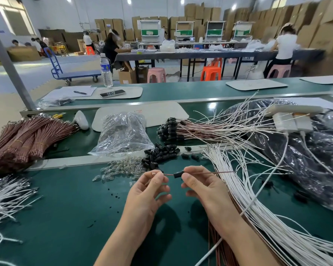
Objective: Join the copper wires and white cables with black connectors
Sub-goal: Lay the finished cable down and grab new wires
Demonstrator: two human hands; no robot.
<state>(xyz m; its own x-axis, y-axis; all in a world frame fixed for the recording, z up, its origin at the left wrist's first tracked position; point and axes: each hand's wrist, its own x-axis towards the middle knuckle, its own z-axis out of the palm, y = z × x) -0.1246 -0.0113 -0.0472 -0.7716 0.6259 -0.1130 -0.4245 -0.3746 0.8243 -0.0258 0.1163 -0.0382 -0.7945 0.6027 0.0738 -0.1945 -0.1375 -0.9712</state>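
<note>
My left hand (152,191) pinches the end of a thin copper wire (210,172) between thumb and forefinger. My right hand (204,189) grips a black connector (177,175) threaded on that wire, whose far end sticks out to the right. Loose black connectors (160,154) lie in a pile just beyond my hands. White cables (244,189) fan out along the right of the green belt. Finished assemblies (181,129) with black connectors lie farther back.
Bundled copper wires (27,139) lie at the left, more white cables (6,196) at the near left. A clear bag (123,131) and small clear bulbs (121,167) sit centre. Black plastic bags (300,150) and a white box (292,118) crowd the right. People work at tables behind.
</note>
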